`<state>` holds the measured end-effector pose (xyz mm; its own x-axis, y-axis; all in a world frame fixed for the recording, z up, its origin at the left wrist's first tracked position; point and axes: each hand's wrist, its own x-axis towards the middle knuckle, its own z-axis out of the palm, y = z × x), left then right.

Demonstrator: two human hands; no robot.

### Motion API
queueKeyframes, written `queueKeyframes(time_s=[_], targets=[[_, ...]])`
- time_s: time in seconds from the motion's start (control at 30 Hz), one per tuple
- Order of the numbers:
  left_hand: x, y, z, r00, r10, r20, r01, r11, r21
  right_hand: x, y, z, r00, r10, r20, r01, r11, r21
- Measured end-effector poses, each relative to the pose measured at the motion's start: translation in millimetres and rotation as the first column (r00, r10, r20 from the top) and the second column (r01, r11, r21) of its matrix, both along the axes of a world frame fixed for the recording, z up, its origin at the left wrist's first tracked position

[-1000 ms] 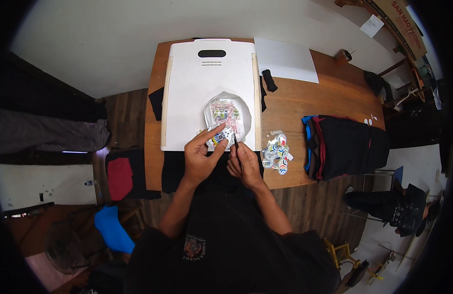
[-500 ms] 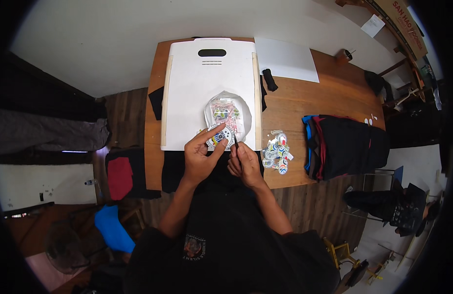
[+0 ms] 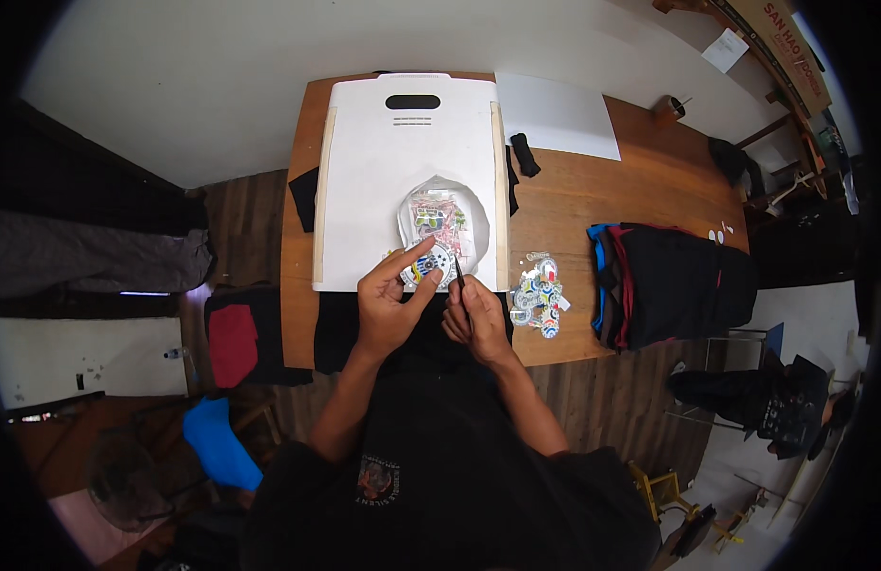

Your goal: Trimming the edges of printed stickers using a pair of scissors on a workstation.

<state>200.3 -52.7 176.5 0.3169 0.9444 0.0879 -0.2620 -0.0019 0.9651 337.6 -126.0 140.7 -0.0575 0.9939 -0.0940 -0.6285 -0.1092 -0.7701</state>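
Observation:
My left hand (image 3: 388,305) pinches a round printed sticker (image 3: 429,266), white-rimmed with blue and yellow, between thumb and index finger. In my right hand (image 3: 478,319) is a thin dark pointed tool (image 3: 459,273), gripped like a pen, its tip at the sticker's right edge. Whether it is a cutter or tweezers I cannot tell. Just beyond the hands, a white round bowl-like holder (image 3: 475,233) with a crinkled rim contains printed scraps (image 3: 438,214) in red and white. To the right of my right hand, a loose pile of colourful round stickers (image 3: 538,300) lies on the table.
The white board (image 3: 412,152) with a handle slot lies on the wooden table (image 3: 640,190). At right sits a stack of folded dark, red and blue clothes (image 3: 683,285). A white sheet (image 3: 559,114), a rolled black cloth (image 3: 525,155) and a brown cup (image 3: 668,109) are farther back.
The sticker has shifted very slightly between my fingers. Both hands and the pointed tool stay in nearly the same place.

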Motion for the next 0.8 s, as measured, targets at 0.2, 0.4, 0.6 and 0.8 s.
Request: queueKeyframes(time_s=[0.2,0.4,0.6,0.8], targets=[[-0.5,0.2,-0.9,1.000,-0.017,-0.009,0.017,1.000,0.002,0.2,-0.5,0.2,1.000,0.001,-0.005,-0.001,1.000,-0.011],[-0.3,0.2,0.8,1.000,-0.020,0.000,0.020,1.000,-0.003,0.3,-0.4,1.4,1.000,0.005,0.006,-0.005,1.000,-0.005],[0.1,-0.2,0.7,1.000,-0.018,0.000,0.018,1.000,-0.013,0.5,-0.1,1.4,1.000,-0.003,0.000,0.003,1.000,0.010],[0.7,0.2,0.7,1.000,-0.025,0.009,0.025,1.000,-0.015,0.8,-0.2,1.8,1.000,0.001,-0.002,-0.001,1.000,-0.009]])
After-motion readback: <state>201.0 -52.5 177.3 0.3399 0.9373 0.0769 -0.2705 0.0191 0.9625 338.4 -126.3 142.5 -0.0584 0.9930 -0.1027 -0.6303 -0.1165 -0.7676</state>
